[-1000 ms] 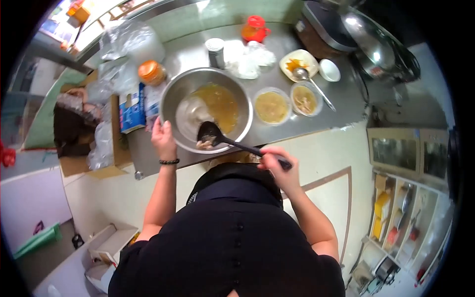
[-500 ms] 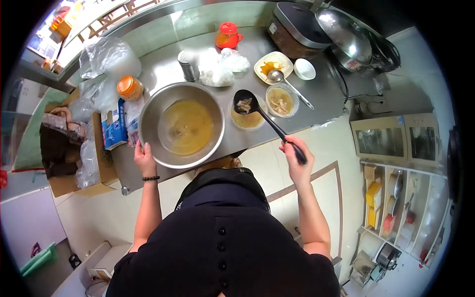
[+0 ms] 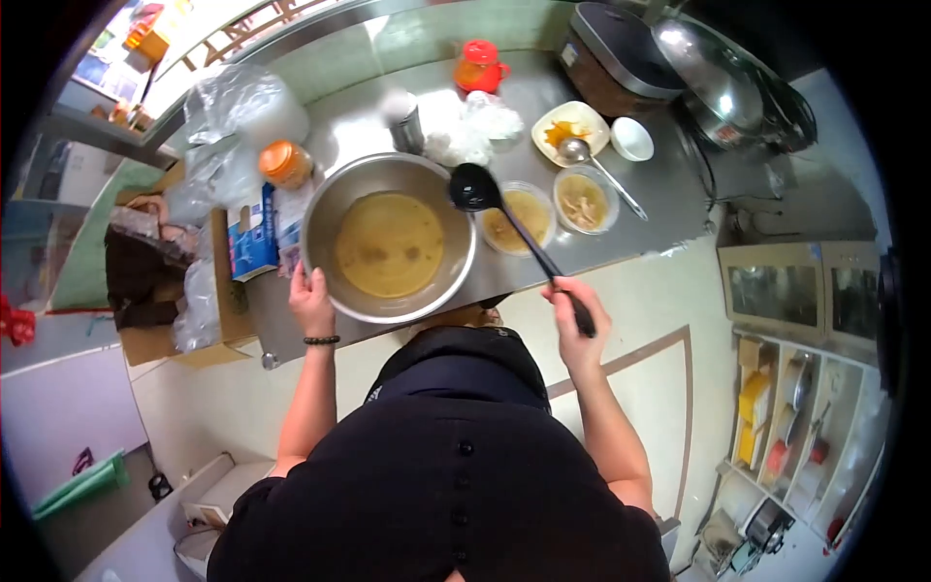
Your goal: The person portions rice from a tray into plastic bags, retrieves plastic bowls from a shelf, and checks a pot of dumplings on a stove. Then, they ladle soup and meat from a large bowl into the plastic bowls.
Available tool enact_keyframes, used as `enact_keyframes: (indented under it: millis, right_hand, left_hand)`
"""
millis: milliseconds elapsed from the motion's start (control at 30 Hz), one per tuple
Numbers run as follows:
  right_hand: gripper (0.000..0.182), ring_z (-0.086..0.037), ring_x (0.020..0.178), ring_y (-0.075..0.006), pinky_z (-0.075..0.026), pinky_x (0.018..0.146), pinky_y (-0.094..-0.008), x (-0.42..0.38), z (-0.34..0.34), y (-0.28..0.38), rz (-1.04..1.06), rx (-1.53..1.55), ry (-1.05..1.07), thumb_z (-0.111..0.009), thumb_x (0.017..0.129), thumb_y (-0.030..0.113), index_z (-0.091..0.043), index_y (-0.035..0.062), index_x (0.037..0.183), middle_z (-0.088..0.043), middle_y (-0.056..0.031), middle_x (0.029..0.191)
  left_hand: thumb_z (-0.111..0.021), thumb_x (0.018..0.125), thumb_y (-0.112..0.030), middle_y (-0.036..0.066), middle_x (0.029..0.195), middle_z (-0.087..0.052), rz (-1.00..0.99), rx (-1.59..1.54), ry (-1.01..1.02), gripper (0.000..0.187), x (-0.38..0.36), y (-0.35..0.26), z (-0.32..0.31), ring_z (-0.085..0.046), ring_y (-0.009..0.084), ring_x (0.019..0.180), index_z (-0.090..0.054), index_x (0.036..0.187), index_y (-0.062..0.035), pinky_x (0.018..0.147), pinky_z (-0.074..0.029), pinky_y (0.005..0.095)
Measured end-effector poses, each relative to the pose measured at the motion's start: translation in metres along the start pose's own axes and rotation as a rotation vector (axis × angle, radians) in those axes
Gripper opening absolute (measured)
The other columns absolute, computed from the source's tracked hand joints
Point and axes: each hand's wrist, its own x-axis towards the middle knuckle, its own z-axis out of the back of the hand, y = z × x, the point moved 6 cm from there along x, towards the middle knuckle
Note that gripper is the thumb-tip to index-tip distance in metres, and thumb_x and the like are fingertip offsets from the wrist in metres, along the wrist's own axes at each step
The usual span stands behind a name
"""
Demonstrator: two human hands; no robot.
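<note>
My left hand (image 3: 312,303) grips the near left rim of a large metal basin (image 3: 322,204). Cloudy yellowish broth (image 3: 388,238) lies in the basin, with a few dark bits in it. My right hand (image 3: 580,325) is closed round the handle of a black ladle (image 3: 529,238). The ladle's head hangs by the basin's right rim, and no meat shows in it. Just right of the basin stands a clear round tub (image 3: 531,244) with broth, partly covered by the ladle handle. Beside it is a second clear tub (image 3: 586,201) with broth and pieces of pale meat.
At the back right are a square dish (image 3: 598,116) with orange sauce, a metal spoon (image 3: 616,181), a white bowl (image 3: 632,141) and a dark cooker (image 3: 621,58). Behind the basin stand a shaker (image 3: 406,126), plastic bags (image 3: 465,136) and a red-lidded jar (image 3: 479,70). A blue box (image 3: 252,238) lies left.
The ladle, which held meat over the nearer tub, has moved left to the basin's rim and its head now looks empty. The whole view has shifted slightly; my left hand stays on the basin.
</note>
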Motion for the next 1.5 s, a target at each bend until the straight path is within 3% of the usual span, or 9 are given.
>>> enact_keyframes:
  millis: [67, 233, 333, 400, 467, 500, 600, 933, 1500]
  right_hand:
    - [0.021, -0.061, 0.075, -0.0211, -0.048, 0.068, -0.028, 0.01, -0.036, 0.022, 0.338, -0.29, 0.278, -0.06, 0.072, -0.002, -0.059, 0.0045, 0.092, -0.06, -0.0107, 0.087]
    - [0.02, -0.059, 0.073, -0.0256, -0.048, 0.064, -0.0311, 0.015, -0.076, 0.005, 0.599, -0.528, 0.589, -0.064, 0.07, 0.006, -0.059, 0.0078, 0.09, -0.059, -0.0113, 0.086]
    - [0.017, -0.06, 0.067, -0.0204, -0.049, 0.061, -0.028, 0.018, -0.065, 0.005, 0.48, -0.397, 0.493, -0.062, 0.074, 0.008, -0.059, 0.0053, 0.091, -0.06, -0.0093, 0.079]
    - [0.014, -0.06, 0.063, -0.0137, -0.049, 0.057, -0.0246, 0.023, -0.046, -0.027, -0.243, 0.088, 0.25, -0.059, 0.078, 0.01, -0.058, 0.0019, 0.09, -0.06, -0.0075, 0.073]
    - [0.017, -0.059, 0.06, -0.0111, -0.049, 0.055, -0.0218, 0.023, -0.036, -0.034, -0.503, 0.219, 0.172, -0.056, 0.082, 0.013, -0.057, -0.0003, 0.092, -0.06, -0.0086, 0.071]
    - [0.018, -0.059, 0.06, -0.0111, -0.049, 0.054, -0.0216, 0.024, -0.034, -0.035, -0.523, 0.234, 0.175, -0.055, 0.082, 0.014, -0.057, -0.0003, 0.093, -0.06, -0.0085, 0.071]
    - [0.019, -0.059, 0.059, -0.0112, -0.048, 0.052, -0.0213, 0.023, -0.028, -0.031, -0.533, 0.252, 0.168, -0.055, 0.083, 0.014, -0.057, -0.0002, 0.095, -0.06, -0.0083, 0.071]
    - [0.019, -0.059, 0.06, -0.0109, -0.048, 0.052, -0.021, 0.025, -0.011, -0.003, -0.497, 0.218, 0.165, -0.055, 0.083, 0.015, -0.057, -0.0007, 0.094, -0.058, -0.0061, 0.071]
    - [0.024, -0.058, 0.053, -0.0125, -0.048, 0.049, -0.0218, 0.079, 0.068, 0.053, -0.341, 0.13, -0.003, -0.055, 0.082, 0.02, -0.058, -0.0011, 0.094, -0.06, -0.0084, 0.066]
  left_hand:
    - [-0.05, 0.085, -0.009, 0.006, 0.089, -0.061, -0.019, -0.03, 0.006, 0.038, -0.001, -0.012, -0.007, -0.055, 0.0066, 0.075, -0.041, 0.12, 0.0046, 0.066, -0.044, 0.0189]
    - [-0.05, 0.085, -0.008, 0.005, 0.087, -0.06, -0.037, -0.077, 0.041, 0.037, 0.002, -0.03, -0.019, -0.053, 0.0044, 0.072, -0.041, 0.119, 0.0047, 0.064, -0.043, 0.017]
    - [-0.05, 0.085, -0.008, 0.002, 0.081, -0.06, -0.041, -0.12, 0.021, 0.036, 0.002, -0.042, -0.025, -0.05, 0.0017, 0.065, -0.042, 0.117, 0.0058, 0.059, -0.04, 0.0149]
    - [-0.052, 0.083, -0.006, 0.004, 0.088, -0.06, 0.013, -0.072, 0.064, 0.04, 0.003, -0.039, -0.024, -0.053, 0.004, 0.073, -0.039, 0.119, 0.0058, 0.066, -0.042, 0.0166]
    - [-0.054, 0.082, -0.003, 0.007, 0.099, -0.057, 0.018, -0.262, 0.117, 0.044, 0.003, -0.039, -0.034, -0.054, 0.0075, 0.084, -0.036, 0.121, 0.0053, 0.075, -0.043, 0.0197]
    - [-0.054, 0.079, 0.002, 0.009, 0.106, -0.053, 0.07, -0.298, 0.165, 0.048, 0.005, -0.031, -0.034, -0.053, 0.0113, 0.092, -0.034, 0.122, 0.0045, 0.081, -0.043, 0.0229]
    - [-0.052, 0.077, 0.005, 0.009, 0.107, -0.053, 0.167, -0.295, 0.202, 0.048, 0.005, -0.022, -0.029, -0.054, 0.0123, 0.09, -0.035, 0.122, 0.0037, 0.079, -0.044, 0.0235]
    - [-0.046, 0.075, 0.007, 0.009, 0.108, -0.054, 0.147, -0.413, 0.212, 0.049, -0.006, -0.028, -0.026, -0.054, 0.0138, 0.091, -0.038, 0.123, 0.003, 0.08, -0.043, 0.024]
    - [-0.045, 0.075, 0.007, 0.007, 0.103, -0.057, 0.068, -0.436, 0.348, 0.049, -0.01, -0.118, -0.085, -0.055, 0.0081, 0.085, -0.038, 0.123, 0.005, 0.073, -0.043, 0.0193]
